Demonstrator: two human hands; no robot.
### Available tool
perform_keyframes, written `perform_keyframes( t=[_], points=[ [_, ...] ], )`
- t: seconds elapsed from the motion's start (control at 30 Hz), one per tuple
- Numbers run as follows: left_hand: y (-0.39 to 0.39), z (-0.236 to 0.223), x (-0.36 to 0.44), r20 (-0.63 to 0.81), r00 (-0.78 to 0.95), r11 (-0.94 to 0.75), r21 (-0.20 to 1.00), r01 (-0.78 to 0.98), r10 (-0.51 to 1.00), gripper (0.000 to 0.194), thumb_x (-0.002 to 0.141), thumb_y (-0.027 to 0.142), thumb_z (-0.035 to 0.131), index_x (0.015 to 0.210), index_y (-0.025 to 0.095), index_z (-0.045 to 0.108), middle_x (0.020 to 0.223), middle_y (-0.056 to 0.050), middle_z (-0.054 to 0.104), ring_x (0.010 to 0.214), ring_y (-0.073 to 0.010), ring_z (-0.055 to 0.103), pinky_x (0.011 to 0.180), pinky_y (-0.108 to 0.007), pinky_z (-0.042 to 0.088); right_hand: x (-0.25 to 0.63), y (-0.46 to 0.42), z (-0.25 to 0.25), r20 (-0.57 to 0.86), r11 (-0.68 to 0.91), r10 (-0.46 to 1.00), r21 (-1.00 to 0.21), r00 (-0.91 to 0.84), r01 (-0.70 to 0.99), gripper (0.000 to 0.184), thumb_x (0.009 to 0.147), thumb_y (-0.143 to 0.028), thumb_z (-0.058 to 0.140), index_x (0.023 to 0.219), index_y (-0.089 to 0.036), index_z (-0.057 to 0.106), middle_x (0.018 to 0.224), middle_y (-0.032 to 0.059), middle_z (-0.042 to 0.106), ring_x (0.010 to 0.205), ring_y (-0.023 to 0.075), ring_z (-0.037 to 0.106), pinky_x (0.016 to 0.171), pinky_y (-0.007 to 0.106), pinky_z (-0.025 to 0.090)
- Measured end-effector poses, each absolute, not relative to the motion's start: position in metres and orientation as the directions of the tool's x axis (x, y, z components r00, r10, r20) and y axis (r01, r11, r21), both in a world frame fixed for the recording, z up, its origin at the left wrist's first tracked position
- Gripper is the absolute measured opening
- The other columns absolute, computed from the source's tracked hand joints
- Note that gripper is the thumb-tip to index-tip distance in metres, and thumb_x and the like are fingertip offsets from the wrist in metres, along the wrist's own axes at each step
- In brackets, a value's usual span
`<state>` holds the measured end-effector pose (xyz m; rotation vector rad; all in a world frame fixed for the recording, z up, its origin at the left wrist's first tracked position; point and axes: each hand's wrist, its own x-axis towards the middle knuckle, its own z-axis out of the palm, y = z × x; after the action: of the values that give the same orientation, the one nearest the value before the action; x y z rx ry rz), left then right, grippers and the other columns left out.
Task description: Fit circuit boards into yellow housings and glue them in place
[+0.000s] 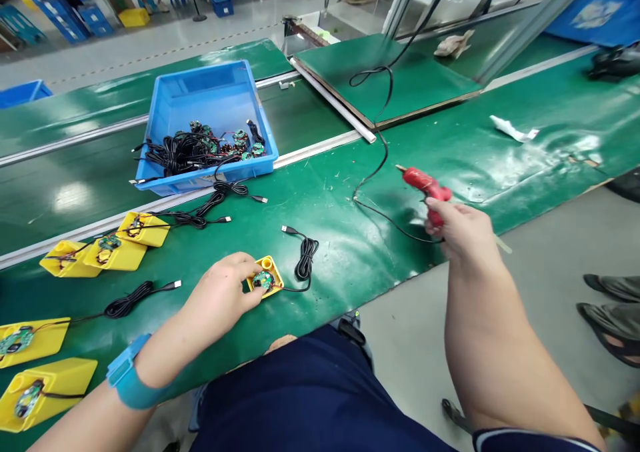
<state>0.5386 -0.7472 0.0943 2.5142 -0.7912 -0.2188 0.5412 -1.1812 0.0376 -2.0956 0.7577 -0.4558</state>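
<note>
My left hand point(223, 293) grips a small yellow plastic housing point(265, 276), with its fingertips on the round circuit board point(263, 281) set in it. A coiled black USB cable point(305, 259) runs from that housing. My right hand point(463, 232) is raised over the green belt, shut around the handle of a red hot glue gun point(426, 185). The gun's nozzle points up and to the left. Its thin black power cord point(383, 162) trails across the belt towards the back.
Several yellow housings point(45, 392) with boards and cables lie on the green workbench belt point(330, 199) at left. A blue plastic tray point(205, 122) holds tangled cables and boards. A white crumpled tissue point(513, 129) lies on the right. Another person's feet point(613, 312) show on the grey floor.
</note>
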Motion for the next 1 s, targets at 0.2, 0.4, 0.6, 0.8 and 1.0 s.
perform_keyframes(
  t=[0.2, 0.4, 0.6, 0.8, 1.0],
  points=[
    [-0.747, 0.096, 0.545, 0.040, 0.867, -0.772, 0.438, -0.462, -0.496, 0.016, 0.084, 0.026, 0.072, 0.097, 0.017, 0.075, 0.109, -0.009, 0.077, 0.093, -0.0237, 0.074, 0.083, -0.035, 0.061, 0.502, -1.149, 0.070, 0.068, -0.068, -0.641, -0.997, 0.765, 0.032, 0.021, 0.064, -0.035, 0.067, 0.074, -0.022, 0.055, 0.083, 0.0117, 0.066, 0.065, 0.0199, 0.061, 0.059, 0.038, 0.047],
    [-0.748, 0.107, 0.551, -0.026, 0.843, -0.784, 0.384, -0.489, -0.538, 0.018, 0.084, 0.031, 0.071, 0.092, 0.017, 0.078, 0.114, -0.011, 0.077, 0.101, -0.0272, 0.074, 0.091, -0.038, 0.060, 0.467, -1.095, 0.092, 0.009, 0.060, -0.365, -0.998, 0.931, 0.033, 0.021, 0.071, -0.025, 0.078, 0.089, -0.019, 0.068, 0.086, 0.0105, 0.072, 0.056, 0.0169, 0.057, 0.052, 0.034, 0.045],
    [-0.746, 0.110, 0.560, -0.072, 0.824, -0.766, 0.421, -0.486, -0.562, 0.021, 0.082, 0.033, 0.070, 0.093, 0.018, 0.078, 0.104, -0.006, 0.079, 0.093, -0.0238, 0.074, 0.084, -0.032, 0.058, 0.438, -1.054, 0.086, 0.189, -0.310, 0.014, -0.933, 0.982, 0.184, 0.015, 0.091, -0.022, 0.067, 0.105, -0.022, 0.071, 0.100, 0.0083, 0.074, 0.076, 0.0208, 0.067, 0.063, 0.034, 0.056],
    [-0.745, 0.111, 0.562, -0.023, 0.760, -0.717, 0.352, -0.601, -0.649, 0.021, 0.085, 0.037, 0.069, 0.084, 0.018, 0.077, 0.096, -0.009, 0.077, 0.092, -0.0253, 0.073, 0.085, -0.033, 0.056, 0.434, -1.024, 0.091, 0.383, -0.435, 0.349, -0.742, 0.855, 0.510, 0.020, 0.092, -0.008, 0.059, 0.107, -0.020, 0.063, 0.099, 0.0074, 0.071, 0.089, 0.0207, 0.069, 0.080, 0.034, 0.059],
    [-0.740, 0.105, 0.557, 0.078, 0.728, -0.628, 0.450, -0.635, -0.681, 0.018, 0.088, 0.036, 0.067, 0.084, 0.020, 0.075, 0.095, -0.007, 0.076, 0.088, -0.0213, 0.072, 0.082, -0.030, 0.055, 0.434, -1.010, 0.088, 0.381, -0.471, 0.388, -0.701, 0.840, 0.535, 0.024, 0.093, -0.008, 0.057, 0.114, -0.020, 0.059, 0.100, 0.0080, 0.068, 0.089, 0.0194, 0.068, 0.079, 0.031, 0.059]
  ],
)
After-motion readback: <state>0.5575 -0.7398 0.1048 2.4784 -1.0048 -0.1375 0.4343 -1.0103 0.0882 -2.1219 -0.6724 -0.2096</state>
